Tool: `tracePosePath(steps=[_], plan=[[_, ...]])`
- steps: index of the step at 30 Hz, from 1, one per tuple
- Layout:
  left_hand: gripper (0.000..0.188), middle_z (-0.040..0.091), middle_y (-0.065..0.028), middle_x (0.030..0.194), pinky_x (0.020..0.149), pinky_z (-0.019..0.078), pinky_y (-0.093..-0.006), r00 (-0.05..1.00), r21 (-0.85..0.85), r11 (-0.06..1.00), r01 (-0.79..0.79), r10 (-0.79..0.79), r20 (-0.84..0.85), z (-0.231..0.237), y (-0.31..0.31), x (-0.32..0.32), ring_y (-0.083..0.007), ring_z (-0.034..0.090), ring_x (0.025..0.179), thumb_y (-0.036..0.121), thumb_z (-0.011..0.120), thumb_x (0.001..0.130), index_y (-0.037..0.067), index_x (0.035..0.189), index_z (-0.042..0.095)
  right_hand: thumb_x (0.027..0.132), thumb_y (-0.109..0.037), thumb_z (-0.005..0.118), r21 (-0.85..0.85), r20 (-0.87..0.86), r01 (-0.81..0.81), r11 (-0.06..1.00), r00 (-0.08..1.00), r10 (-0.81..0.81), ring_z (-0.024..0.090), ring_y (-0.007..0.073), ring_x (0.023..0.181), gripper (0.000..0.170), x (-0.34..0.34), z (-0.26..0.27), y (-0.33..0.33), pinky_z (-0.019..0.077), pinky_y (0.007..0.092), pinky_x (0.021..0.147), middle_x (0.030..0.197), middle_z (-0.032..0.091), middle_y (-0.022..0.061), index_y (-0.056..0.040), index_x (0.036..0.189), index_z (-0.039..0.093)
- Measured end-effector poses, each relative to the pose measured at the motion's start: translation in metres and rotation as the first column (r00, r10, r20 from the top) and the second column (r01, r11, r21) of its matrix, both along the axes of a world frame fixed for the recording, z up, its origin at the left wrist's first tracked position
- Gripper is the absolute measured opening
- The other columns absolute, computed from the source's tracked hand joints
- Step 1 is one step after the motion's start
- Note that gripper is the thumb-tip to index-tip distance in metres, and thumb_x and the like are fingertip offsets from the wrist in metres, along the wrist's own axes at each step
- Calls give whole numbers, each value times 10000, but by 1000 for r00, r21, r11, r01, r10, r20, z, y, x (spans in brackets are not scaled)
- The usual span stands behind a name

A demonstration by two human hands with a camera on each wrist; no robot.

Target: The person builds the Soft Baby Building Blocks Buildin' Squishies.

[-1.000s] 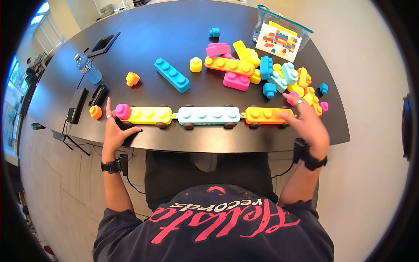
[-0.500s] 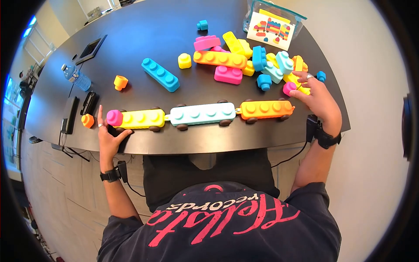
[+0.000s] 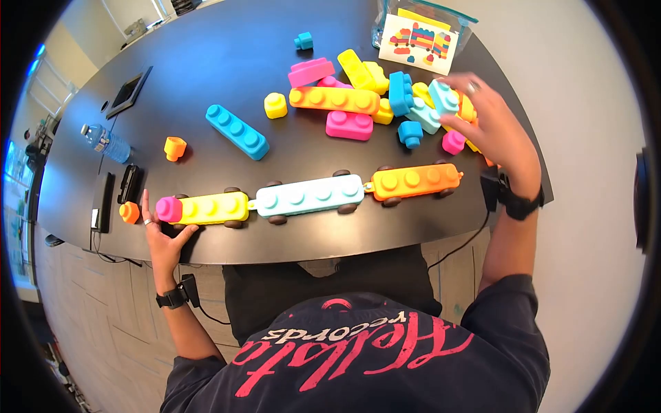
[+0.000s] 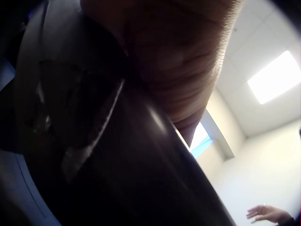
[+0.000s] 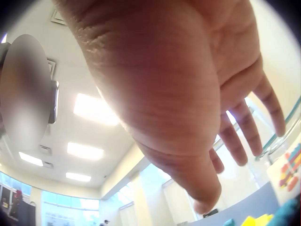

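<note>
Three long blocks on dark wheels stand linked in a row: a yellow one [image 3: 215, 208], a pale blue one [image 3: 310, 195] and an orange one [image 3: 416, 181]. A pink block [image 3: 169, 208] sits on the yellow one's left end. Around that end my left hand [image 3: 164, 241] lies with thumb and forefinger spread, seemingly touching it. My right hand [image 3: 497, 131] hovers over the right side of the block pile, fingers apart and holding nothing, close to a pale blue block [image 3: 444, 98]. In the right wrist view the same hand [image 5: 188, 94] has its fingers extended.
Loose blocks, among them a long orange one [image 3: 334, 100] and a teal one [image 3: 237, 131], lie behind the row. A clear pouch with a picture card [image 3: 418, 45] is at the back right. At the left are a water bottle [image 3: 107, 143] and an orange block [image 3: 129, 213].
My right hand has left the orange wheeled block and moved up and right to the pile. The wheeled row now slants, its left end nearer the table's front edge, with my left hand still beside it.
</note>
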State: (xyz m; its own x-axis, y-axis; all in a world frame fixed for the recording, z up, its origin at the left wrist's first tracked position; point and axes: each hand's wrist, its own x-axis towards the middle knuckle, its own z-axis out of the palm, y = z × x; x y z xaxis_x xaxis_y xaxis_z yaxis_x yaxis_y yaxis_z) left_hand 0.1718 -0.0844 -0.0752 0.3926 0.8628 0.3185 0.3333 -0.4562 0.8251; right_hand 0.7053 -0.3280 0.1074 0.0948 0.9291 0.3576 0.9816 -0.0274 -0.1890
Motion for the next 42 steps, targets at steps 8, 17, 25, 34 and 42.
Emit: tracePosePath(steps=[8,17,25,34,42], plan=[[1258,735,-156,1249,1063,540,-378,999,-5,1000,4,-4,41,2,-1,3,-248,719,1148,53,965,733,65,1697,158,893,57,649,-304,260,-259,917,903,341,584,360,1371,773,-34,-42,241,537,478,1070,1465,624,143,-214,1591,456],[1194,677,-163,1328,1114,517,-402,1000,-38,999,5,-6,-28,4,-6,0,-263,677,1227,16,919,771,81,1700,172,912,-143,761,-409,429,-109,906,854,296,678,342,1210,572,-49,-52,279,569,468,923,1297,673,133,-106,1432,526],[1147,721,-151,1287,1055,539,-402,995,73,997,27,-20,-95,7,-7,-3,-260,711,1165,148,976,740,26,1647,285,978,-390,702,117,198,-441,890,888,415,679,414,1009,543,-187,-24,226,592,477,860,1129,596,205,3,1338,596],[737,693,-152,1310,1076,500,-405,980,202,979,-20,59,-189,5,-4,-10,-318,648,1233,383,934,803,53,1397,648,922,-309,763,-28,35,-557,830,830,557,673,337,1015,529,-283,-85,161,572,436,852,1056,639,143,-13,1348,657],[695,695,-159,1306,1018,530,-415,974,244,970,-27,80,-212,5,-4,-8,-337,657,1194,431,907,824,56,1360,674,924,-271,755,-22,38,-497,868,867,497,652,344,1052,571,-291,-107,162,567,450,891,1090,631,177,17,1398,618]])
